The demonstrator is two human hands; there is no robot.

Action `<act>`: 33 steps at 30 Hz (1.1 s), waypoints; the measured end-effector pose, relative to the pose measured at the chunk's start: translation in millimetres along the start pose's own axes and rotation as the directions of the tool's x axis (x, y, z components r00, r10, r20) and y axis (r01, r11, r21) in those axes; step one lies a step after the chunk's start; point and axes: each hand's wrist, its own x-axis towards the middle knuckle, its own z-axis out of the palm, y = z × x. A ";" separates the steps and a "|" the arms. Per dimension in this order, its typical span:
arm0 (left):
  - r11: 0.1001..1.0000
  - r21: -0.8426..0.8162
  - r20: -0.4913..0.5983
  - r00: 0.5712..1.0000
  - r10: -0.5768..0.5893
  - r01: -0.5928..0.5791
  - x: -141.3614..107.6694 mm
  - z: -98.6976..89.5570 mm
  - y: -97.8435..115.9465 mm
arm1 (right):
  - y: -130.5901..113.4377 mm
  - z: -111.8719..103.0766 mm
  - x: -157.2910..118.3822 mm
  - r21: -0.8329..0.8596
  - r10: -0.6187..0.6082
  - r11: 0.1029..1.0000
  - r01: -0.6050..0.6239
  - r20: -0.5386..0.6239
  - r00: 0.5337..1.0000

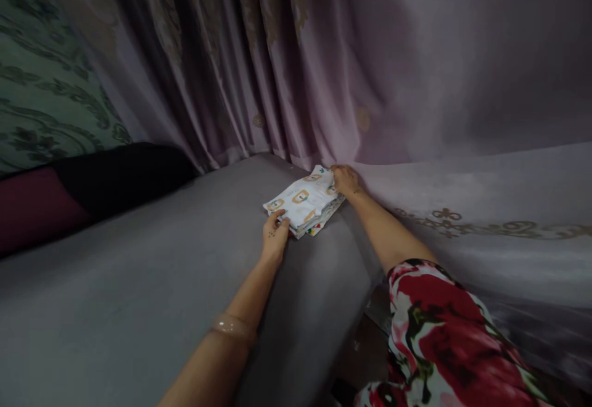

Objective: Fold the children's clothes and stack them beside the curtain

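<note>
A small stack of folded cloths (300, 198) lies near the corner of a grey padded seat. The top cloth is white with orange animal-face prints, and a cloth with red, yellow and green spots peeks out underneath. At the near left corner, my left hand (276, 232) grips the stack, thumb and fingers around its edge. My right hand (346, 181) is closed on the far right end, its fingertips partly hidden behind the cloth.
The grey seat (139, 283) stretches to the left, with a black and maroon cushion (115, 179) at its back. Mauve curtains (319, 86) hang behind and to the right. The seat's front edge drops to a dark floor at lower right.
</note>
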 end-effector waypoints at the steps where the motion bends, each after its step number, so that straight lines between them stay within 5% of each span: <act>1: 1.000 0.004 0.014 1.000 0.001 -0.001 -1.5 -1.2 -0.4 | 0.2 3.6 0.4 -0.003 0.011 1.000 -0.011 -0.007 1.000; 12: 0.997 0.039 0.220 0.972 -0.079 0.072 -17.4 -28.7 6.4 | 0.7 15.1 10.9 0.035 0.311 0.948 -0.318 0.121 0.943; 17: 0.975 0.218 0.250 0.965 -0.084 0.028 -26.3 -86.8 19.8 | -8.5 8.1 4.2 0.031 0.327 0.943 -0.332 0.120 0.938; 23: 0.925 0.380 0.156 0.983 -0.096 0.030 -43.0 -157.6 40.4 | -38.7 16.1 -2.6 0.113 0.041 0.992 -0.054 0.119 0.992; 29: 0.879 0.476 0.020 0.998 -0.052 0.036 -60.2 -218.3 53.7 | -41.3 27.6 3.8 0.208 0.072 0.968 -0.140 0.304 0.950; 33: 0.821 0.569 -0.112 0.994 0.019 0.048 -68.5 -276.4 53.7 | -38.1 21.2 7.3 0.173 0.070 0.975 -0.137 0.344 0.936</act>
